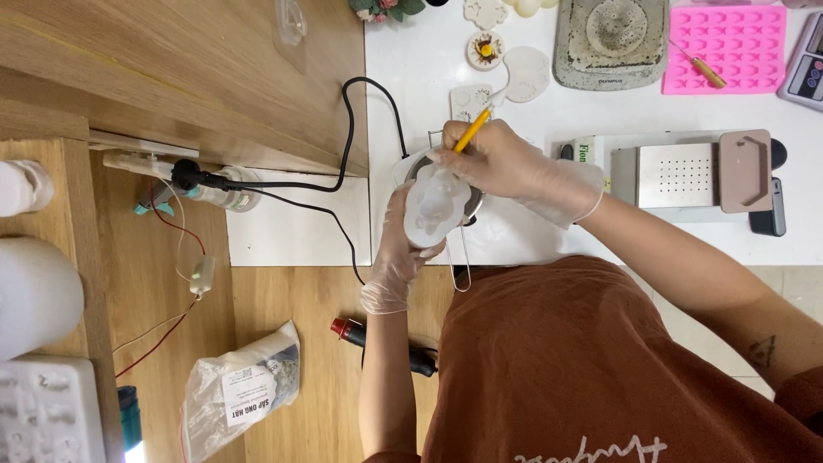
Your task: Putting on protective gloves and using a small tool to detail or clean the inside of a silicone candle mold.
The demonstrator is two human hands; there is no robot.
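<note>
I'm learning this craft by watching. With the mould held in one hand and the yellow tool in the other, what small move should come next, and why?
Probably ease the yellow tool tip along the translucent mould rim. The left hand cups the mould from below over the small pot, while the right hand grips the tool like a pen just above it.

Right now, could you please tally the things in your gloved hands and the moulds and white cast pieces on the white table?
Held translucent white mould: 1
Held yellow-handled tool: 1
Pink mould tray: 1
Grey square mould: 1
White cast pieces: 4 in view
Total: 8
</note>
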